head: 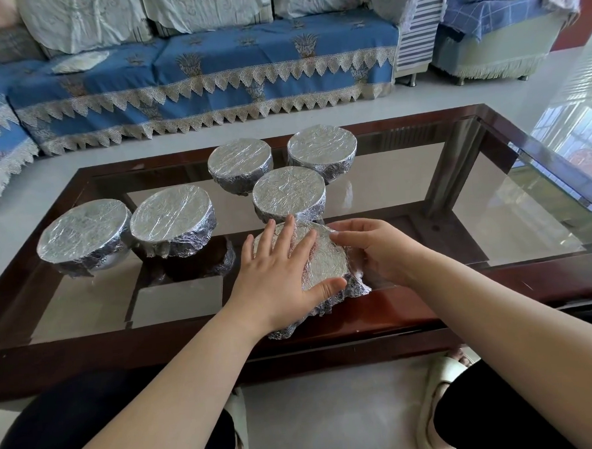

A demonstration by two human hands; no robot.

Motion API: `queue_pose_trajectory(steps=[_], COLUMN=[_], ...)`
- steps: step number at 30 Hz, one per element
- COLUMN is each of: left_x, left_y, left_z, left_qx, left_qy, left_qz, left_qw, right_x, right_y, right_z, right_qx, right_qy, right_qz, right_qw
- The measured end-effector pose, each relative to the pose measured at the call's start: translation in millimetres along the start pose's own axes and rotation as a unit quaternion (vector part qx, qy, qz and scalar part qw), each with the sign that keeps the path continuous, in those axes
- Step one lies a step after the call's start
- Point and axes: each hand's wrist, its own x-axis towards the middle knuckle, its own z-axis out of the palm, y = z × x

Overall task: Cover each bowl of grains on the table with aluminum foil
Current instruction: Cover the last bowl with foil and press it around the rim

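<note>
Several foil-covered bowls stand on the glass table [405,184]. The nearest bowl [327,260] sits by the table's front edge, with crumpled foil hanging round its sides. My left hand [280,276] lies flat on its foil top, fingers spread and thumb along the near rim. My right hand [371,251] curls round the bowl's right side and presses the foil against it. Other wrapped bowls stand behind: one [288,194] just beyond the near one, two at the back [240,160] [322,147], and two at the left [84,232] [172,218].
The table has a dark wooden frame [379,336] and a lower shelf seen through the glass. A blue-covered sofa [211,77] runs behind it. My knees and a light slipper [441,398] are below the front edge. The right half of the glass bears nothing.
</note>
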Motion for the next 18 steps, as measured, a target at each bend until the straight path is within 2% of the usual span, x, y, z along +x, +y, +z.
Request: queue_pose_trajectory(steps=[3,12,16,18], left_x=[0,0,0,0], left_y=[0,0,1,0], left_z=[0,1,0,0], left_qx=[-0.005,-0.002,-0.004,-0.006], left_qy=[0.002,0.008,0.007,0.006], left_qz=[-0.001,-0.005,-0.006,-0.005], left_qw=[1.0,1.0,1.0,1.0], right_x=[-4,-12,-6,-7], right_y=[2,2,7,4], right_z=[1,1,-2,-4], right_qx=[0.005,-0.036,0.17,0.22], right_qy=[-0.009,0.008,-0.035,-0.041], right_qz=[0.024,0.015,0.071,0.091], right_qw=[1.0,0.999,0.982,0.97])
